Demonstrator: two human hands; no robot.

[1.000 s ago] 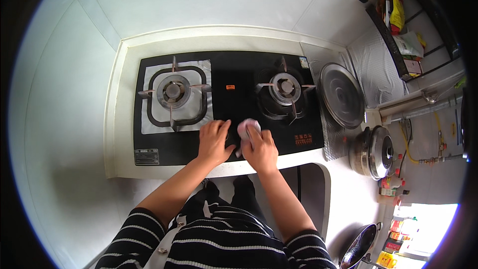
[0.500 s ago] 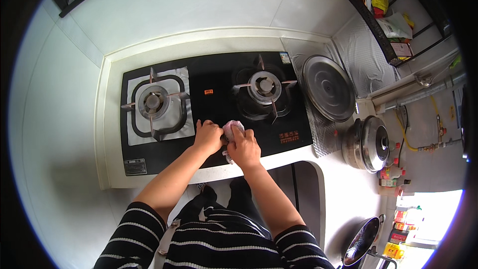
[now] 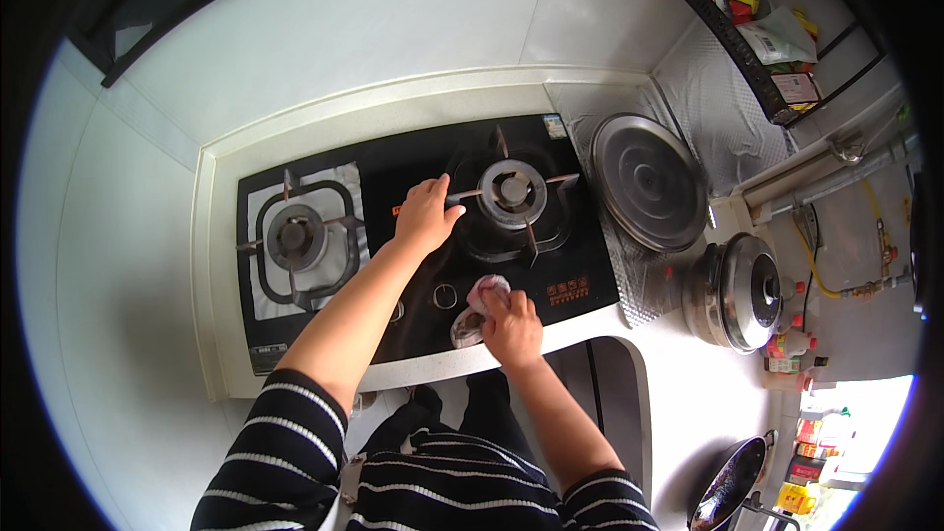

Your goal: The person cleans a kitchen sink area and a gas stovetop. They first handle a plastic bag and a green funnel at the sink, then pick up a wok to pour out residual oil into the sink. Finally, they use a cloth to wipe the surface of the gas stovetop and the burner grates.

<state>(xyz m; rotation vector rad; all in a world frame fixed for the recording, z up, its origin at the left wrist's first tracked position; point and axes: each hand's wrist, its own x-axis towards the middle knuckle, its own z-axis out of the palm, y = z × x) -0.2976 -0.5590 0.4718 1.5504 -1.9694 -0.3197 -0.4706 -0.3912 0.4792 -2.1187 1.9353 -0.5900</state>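
Note:
My left hand reaches over the middle of the black gas hob. Its fingers are spread and hold nothing; the thumb comes close to the left prong of the right burner. Near the hob's front edge, my right hand grips a crumpled pinkish cloth pressed against the glass. Just left of the cloth is a round knob, and a second knob is partly covered by my left forearm. The left burner has a silver foil sheet under its support.
Right of the hob, a large round lid leans on foil lining. Beyond it stands a lidded pot, with bottles behind. A wok is at the lower right. A rack with packets hangs at upper right.
My left hand has moved forward from beside the cloth toward the right burner, its fingers opening out. My right hand has shifted the cloth slightly right and nearer, uncovering a knob.

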